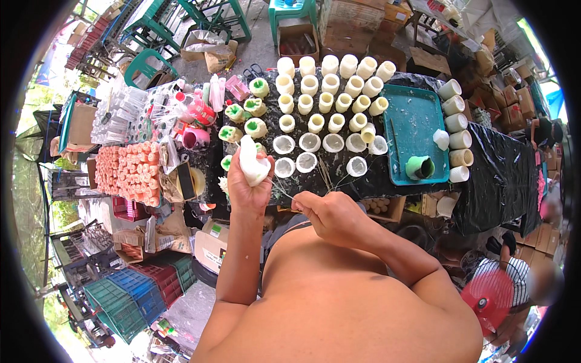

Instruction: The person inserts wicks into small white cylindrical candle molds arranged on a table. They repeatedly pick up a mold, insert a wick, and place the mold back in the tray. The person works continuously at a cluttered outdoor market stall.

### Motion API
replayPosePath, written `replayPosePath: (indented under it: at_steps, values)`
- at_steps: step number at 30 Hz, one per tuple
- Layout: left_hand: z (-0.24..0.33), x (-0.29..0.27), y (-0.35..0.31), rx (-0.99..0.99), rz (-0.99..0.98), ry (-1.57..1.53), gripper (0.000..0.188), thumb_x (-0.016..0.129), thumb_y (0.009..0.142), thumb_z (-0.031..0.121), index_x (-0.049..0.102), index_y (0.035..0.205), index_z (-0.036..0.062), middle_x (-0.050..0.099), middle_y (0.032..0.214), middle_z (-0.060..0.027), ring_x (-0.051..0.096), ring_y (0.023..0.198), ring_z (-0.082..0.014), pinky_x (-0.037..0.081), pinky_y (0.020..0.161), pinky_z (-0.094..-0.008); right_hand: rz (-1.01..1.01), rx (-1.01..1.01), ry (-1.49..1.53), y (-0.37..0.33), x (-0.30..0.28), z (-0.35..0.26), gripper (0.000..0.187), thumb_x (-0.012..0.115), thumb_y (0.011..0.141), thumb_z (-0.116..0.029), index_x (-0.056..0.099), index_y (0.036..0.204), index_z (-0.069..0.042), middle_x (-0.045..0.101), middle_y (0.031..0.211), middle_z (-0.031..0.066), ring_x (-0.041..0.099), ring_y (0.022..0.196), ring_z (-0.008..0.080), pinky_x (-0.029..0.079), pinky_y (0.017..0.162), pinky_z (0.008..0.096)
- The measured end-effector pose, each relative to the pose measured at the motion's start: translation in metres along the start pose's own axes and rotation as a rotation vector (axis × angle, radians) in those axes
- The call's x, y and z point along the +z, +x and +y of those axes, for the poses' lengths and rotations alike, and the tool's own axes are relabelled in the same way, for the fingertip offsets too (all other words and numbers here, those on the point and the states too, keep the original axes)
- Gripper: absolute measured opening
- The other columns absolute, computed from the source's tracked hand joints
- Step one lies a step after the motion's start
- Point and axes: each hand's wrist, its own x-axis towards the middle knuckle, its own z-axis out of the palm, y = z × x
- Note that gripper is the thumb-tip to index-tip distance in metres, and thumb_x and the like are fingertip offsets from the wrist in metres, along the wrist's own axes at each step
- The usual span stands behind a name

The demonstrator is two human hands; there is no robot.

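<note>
White and soft-looking, a rubbery cylindrical mould [253, 162] sits in the left hand [247, 184], held up just in front of the near edge of the black-covered bench [496, 175]. The left fingers [264, 162] are curled tightly around its lower part, so the top sticks out above the fist. The right hand [330, 215], near the mould and lower to its right, has its fingers [301, 204] pinched narrow on a thin pale string [283, 193] that runs up towards the mould. Beyond the mould, on the bench, stand rows of cream cylindrical moulds [330, 85] and a few open white cups [310, 142]. Farther right of the mould lies a teal rectangular tray [411, 115] with a green cup [419, 167] on it. Left of the mould are green-and-cream moulds [255, 127] and a block of orange candles [130, 172].
</note>
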Motion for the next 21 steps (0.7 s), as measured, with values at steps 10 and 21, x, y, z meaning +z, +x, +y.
replayPosePath:
  at_steps: [10, 21]
  values:
    - [0.005, -0.025, 0.0, -0.044, 0.011, -0.042, 0.023, 0.056, 0.104, 0.03, 0.061, 0.114, 0.0097, 0.068, 0.092, -0.0071, 0.07, 0.089, -0.021, 0.061, 0.087, -0.0464, 0.056, -0.009, 0.044, -0.007, 0.015, 0.005, 0.017, 0.057, 0.104, -0.015, 0.069, 0.109, -0.004, 0.069, 0.071, 0.0221, 0.07, 0.067, 0.0429, 0.054, 0.062, 0.0522]
    - [0.064, -0.062, -0.019, 0.232, 0.045, 0.242, 0.034, 0.064, 0.104, 0.039, 0.065, 0.117, 0.0079, 0.071, 0.105, -0.0082, 0.071, 0.099, -0.0267, 0.064, 0.088, -0.0508, 0.11, 0.25, 0.204, -0.024, -0.033, 0.014, 0.025, 0.052, 0.112, -0.024, 0.068, 0.109, -0.005, 0.06, 0.068, 0.012, 0.059, 0.063, 0.025, 0.046, 0.063, 0.0394]
